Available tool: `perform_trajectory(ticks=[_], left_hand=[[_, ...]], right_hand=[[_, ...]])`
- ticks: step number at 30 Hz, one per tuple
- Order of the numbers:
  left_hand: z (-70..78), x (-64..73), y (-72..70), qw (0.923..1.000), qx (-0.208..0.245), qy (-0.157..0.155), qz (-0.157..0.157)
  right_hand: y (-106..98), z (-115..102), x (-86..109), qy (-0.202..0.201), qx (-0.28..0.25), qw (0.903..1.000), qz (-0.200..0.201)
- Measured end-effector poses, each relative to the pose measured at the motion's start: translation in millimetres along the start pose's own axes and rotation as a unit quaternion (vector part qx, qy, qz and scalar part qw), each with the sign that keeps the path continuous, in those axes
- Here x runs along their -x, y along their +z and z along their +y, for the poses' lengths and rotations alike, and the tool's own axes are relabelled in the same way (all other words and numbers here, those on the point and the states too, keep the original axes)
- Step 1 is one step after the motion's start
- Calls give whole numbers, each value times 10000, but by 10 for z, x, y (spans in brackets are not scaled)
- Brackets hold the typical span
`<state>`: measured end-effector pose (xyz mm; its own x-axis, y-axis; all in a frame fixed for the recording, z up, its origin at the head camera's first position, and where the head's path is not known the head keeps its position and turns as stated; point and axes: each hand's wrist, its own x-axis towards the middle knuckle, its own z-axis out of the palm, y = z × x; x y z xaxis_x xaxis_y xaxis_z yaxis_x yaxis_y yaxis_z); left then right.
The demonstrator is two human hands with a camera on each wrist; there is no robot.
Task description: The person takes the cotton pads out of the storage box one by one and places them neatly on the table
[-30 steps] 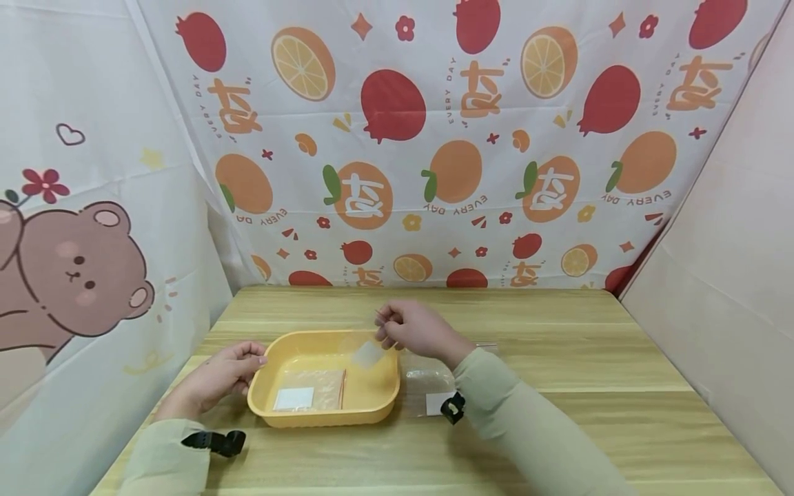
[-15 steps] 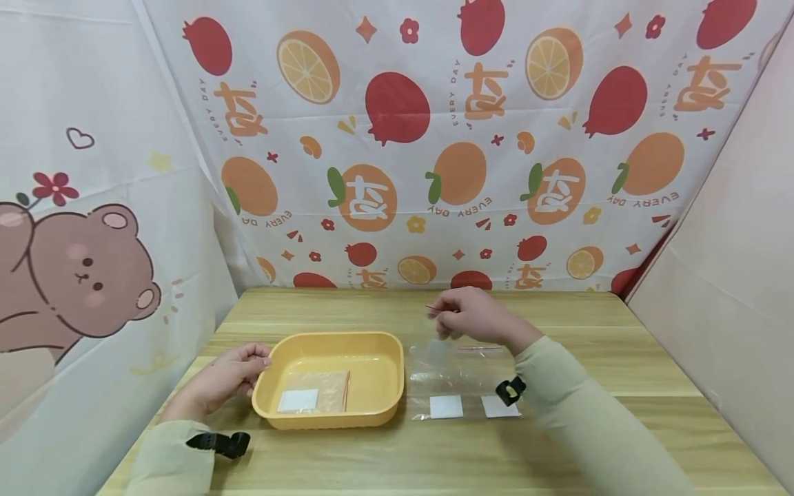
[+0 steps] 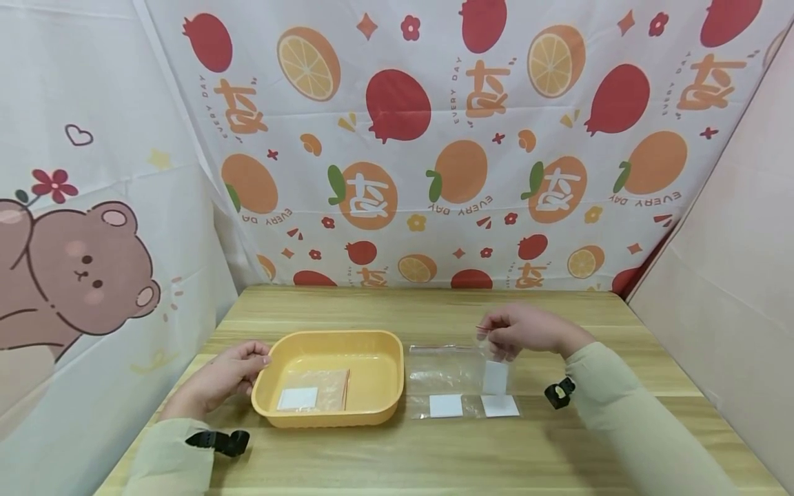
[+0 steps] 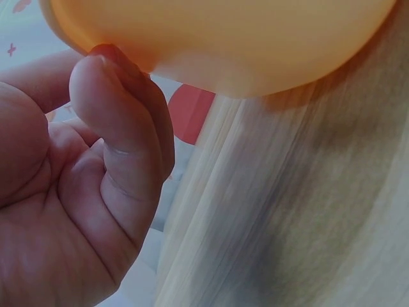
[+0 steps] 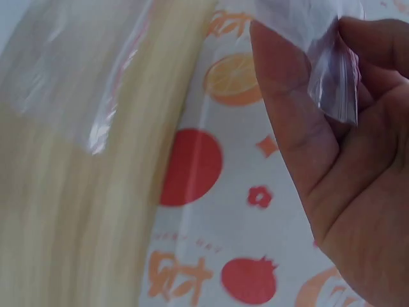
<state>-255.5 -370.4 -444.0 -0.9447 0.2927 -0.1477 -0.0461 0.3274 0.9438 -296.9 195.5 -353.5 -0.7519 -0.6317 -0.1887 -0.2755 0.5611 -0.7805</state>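
My left hand (image 3: 226,375) pinches the left rim of a yellow plastic tray (image 3: 329,418); the left wrist view shows the fingertips at its edge. Inside the tray lies a clear zip-lock bag (image 3: 329,393) with a white label and a red seal strip. My right hand (image 3: 527,329) grips another zip-lock bag (image 5: 335,77) by its top, crumpling it between thumb and fingers. The held bag hangs down with its white label (image 3: 495,377) showing. Below it on the table are a flat zip-lock bag (image 3: 443,375) and a further bag's white label (image 3: 500,406).
The wooden table (image 3: 372,461) runs back to a fruit-print cloth (image 3: 397,172). A bear-print cloth (image 3: 180,241) stands at the left and a plain white one (image 3: 726,255) at the right. The bags lie just right of the tray.
My right hand has carried the bag from over the tray's right side to over the bags on the right. My left hand has stayed at the tray rim.
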Motion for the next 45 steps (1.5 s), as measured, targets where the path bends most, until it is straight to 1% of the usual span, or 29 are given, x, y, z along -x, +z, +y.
perform_trajectory(ticks=[10,13,17,19,24,30,33,35,40,43,45], left_hand=[[57,-29,11,10000,-56,61,-9],[70,-29,11,9999,-68,143,-59],[67,-20,32,9997,-61,236,-30],[64,-15,55,9996,-55,259,44],[68,-10,116,9990,-83,253,367],[44,-10,181,9958,-144,-85,904],[17,-13,213,9934,-75,-196,1128],[4,-16,230,9925,-42,-216,1203],[-6,-23,247,9921,-57,-196,1235],[-6,-23,246,9924,-62,-176,1214],[-8,-20,243,9927,-51,-172,1189]], right_hand=[[-113,455,212,539,94,9983,-182],[-144,567,246,614,-36,9978,-237],[-172,691,281,702,-243,9968,-281],[-182,744,297,763,-258,9964,-281],[-195,835,341,938,-177,9951,-268],[-182,936,342,1076,-230,9934,-338],[-148,987,304,1063,-121,9938,-292],[-119,1006,280,1039,-73,9942,-254],[-70,1050,220,798,293,9963,-132],[-56,1075,182,662,624,9958,-39],[-48,1082,159,615,750,9953,29]])
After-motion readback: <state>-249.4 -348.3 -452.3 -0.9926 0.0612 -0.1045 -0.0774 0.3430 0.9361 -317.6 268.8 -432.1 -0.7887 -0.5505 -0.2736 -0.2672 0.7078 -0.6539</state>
